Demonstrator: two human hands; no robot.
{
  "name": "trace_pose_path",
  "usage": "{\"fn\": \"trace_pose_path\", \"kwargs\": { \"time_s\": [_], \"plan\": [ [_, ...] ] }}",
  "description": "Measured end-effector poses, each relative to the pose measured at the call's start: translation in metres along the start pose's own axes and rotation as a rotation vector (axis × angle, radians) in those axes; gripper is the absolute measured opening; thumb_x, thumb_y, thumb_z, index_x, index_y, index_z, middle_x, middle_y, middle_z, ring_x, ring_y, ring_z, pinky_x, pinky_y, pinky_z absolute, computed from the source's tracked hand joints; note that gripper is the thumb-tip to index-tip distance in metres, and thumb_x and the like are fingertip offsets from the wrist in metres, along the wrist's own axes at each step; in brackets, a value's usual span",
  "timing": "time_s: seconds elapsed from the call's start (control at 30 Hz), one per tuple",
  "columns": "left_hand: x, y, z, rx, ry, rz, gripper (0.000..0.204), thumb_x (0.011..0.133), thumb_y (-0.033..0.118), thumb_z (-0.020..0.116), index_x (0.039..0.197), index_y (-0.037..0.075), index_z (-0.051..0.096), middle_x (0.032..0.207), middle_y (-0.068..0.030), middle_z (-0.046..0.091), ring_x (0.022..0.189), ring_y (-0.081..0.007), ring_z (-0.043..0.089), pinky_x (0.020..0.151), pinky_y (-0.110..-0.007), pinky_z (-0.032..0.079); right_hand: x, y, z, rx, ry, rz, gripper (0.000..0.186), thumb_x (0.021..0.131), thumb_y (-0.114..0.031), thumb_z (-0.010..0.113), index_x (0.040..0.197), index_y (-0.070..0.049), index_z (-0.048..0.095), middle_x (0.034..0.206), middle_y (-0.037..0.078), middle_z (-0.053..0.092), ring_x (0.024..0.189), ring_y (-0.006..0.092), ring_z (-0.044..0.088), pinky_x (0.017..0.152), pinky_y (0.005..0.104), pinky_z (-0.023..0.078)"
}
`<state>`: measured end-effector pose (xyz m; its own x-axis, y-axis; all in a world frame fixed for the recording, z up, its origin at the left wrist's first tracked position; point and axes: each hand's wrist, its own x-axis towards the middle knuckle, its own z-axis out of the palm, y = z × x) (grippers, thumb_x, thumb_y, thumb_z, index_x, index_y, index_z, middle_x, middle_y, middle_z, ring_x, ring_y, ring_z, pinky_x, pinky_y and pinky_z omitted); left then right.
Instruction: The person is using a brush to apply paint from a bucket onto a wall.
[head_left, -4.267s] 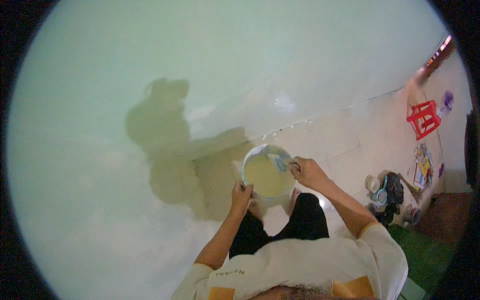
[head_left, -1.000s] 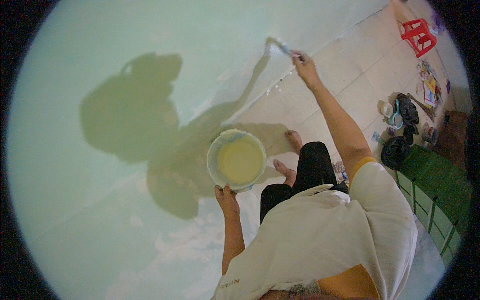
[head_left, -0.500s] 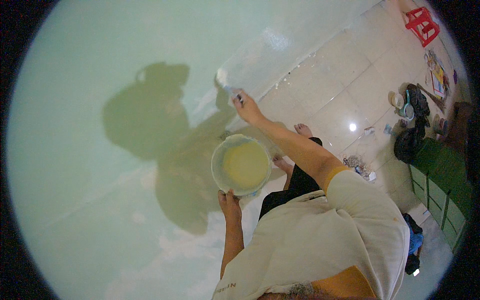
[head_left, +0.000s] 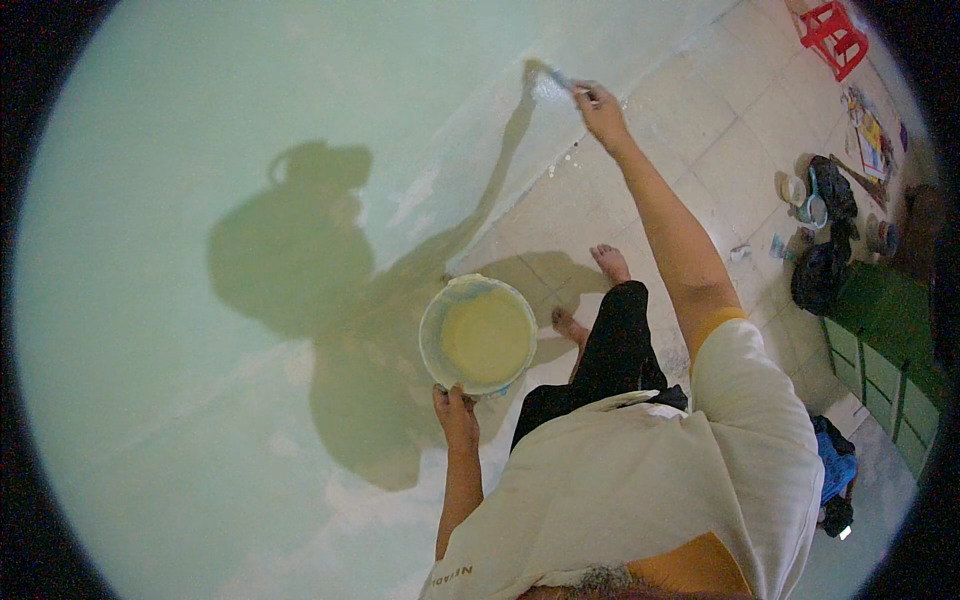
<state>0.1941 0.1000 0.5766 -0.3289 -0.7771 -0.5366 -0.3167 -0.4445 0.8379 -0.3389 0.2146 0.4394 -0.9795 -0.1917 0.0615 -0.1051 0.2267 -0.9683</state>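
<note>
My left hand is closed on the near rim of a pale round bucket, held in front of my body. Light yellowish paint fills its lower part. My right arm is stretched far forward. In that closed right hand is a paintbrush with a bluish handle. Its bristle end meets the pale green wall, low down near where wall and floor join; a wet, shiny patch shows beside it.
Pale tiles make up the floor, with small white spatters along the wall. My bare feet stand on it. A red plastic stool is at the far right, above black bags, a blue-handled sieve and a green cabinet.
My right hand has moved farther forward and to the right along the wall with the paintbrush, straightening the arm. The bucket in my left hand has barely shifted.
</note>
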Motion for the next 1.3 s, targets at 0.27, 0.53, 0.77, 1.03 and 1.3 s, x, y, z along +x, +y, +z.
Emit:
{"fn": "trace_pose_path", "kwargs": {
  "time_s": [0.27, 0.53, 0.77, 1.03, 1.3],
  "plan": [
    [0.009, 0.002, 0.004, 0.007, -0.029, -0.008, 0.013, 0.089, 0.006, 0.053, 0.099, 0.009, 0.045, 0.092, -0.0033, 0.056, 0.076, -0.0129, 0.056, 0.065, -0.029, 0.048, -0.021, 0.008, 0.082, 0.058, 0.167, 0.081, 0.033, 0.092, -0.028, 0.056, 0.115, -0.003, 0.053, 0.082, 0.014, 0.061, 0.075, 0.0266, 0.059, 0.07, 0.0384, 0.048],
    [-0.01, 0.006, -0.013, 0.016, -0.002, 0.004, 0.015, 0.089, 0.006, 0.053, 0.102, 0.009, 0.046, 0.093, -0.0025, 0.057, 0.074, -0.0123, 0.056, 0.062, -0.029, 0.049, -0.184, -0.054, 0.166, 0.232, -0.473, 0.008, 0.031, 0.092, -0.022, 0.056, 0.12, -0.01, 0.053, 0.097, 0.018, 0.064, 0.084, 0.0301, 0.063, 0.076, 0.0383, 0.048],
    [0.007, -0.006, -0.026, 0.043, 0.002, -0.026, 0.013, 0.088, 0.006, 0.054, 0.095, 0.011, 0.044, 0.088, -0.0013, 0.056, 0.07, -0.0115, 0.055, 0.06, -0.029, 0.048, -0.09, -0.003, 0.127, 0.086, -0.584, 0.006, 0.024, 0.091, -0.023, 0.059, 0.108, -0.007, 0.064, 0.102, 0.01, 0.066, 0.09, 0.0196, 0.062, 0.081, 0.035, 0.05],
    [0.016, -0.016, -0.035, 0.003, 0.018, -0.068, 0.012, 0.089, 0.005, 0.054, 0.095, 0.009, 0.045, 0.087, -0.0017, 0.056, 0.071, -0.0113, 0.055, 0.062, -0.028, 0.047, -0.021, 0.037, 0.059, 0.131, -0.026, 0.106, 0.028, 0.091, -0.025, 0.057, 0.113, -0.01, 0.063, 0.091, 0.014, 0.067, 0.083, 0.0235, 0.063, 0.075, 0.0368, 0.049],
    [0.021, -0.014, -0.016, 0.131, 0.099, -0.073, 0.018, 0.089, 0.004, 0.053, 0.104, 0.007, 0.045, 0.096, -0.0061, 0.057, 0.075, -0.0144, 0.056, 0.063, -0.03, 0.048, -0.096, 0.017, 0.166, 0.124, 0.121, 0.098, 0.034, 0.094, -0.027, 0.053, 0.118, -0.005, 0.05, 0.082, 0.013, 0.06, 0.072, 0.0238, 0.057, 0.069, 0.0348, 0.048]
  ]
}}
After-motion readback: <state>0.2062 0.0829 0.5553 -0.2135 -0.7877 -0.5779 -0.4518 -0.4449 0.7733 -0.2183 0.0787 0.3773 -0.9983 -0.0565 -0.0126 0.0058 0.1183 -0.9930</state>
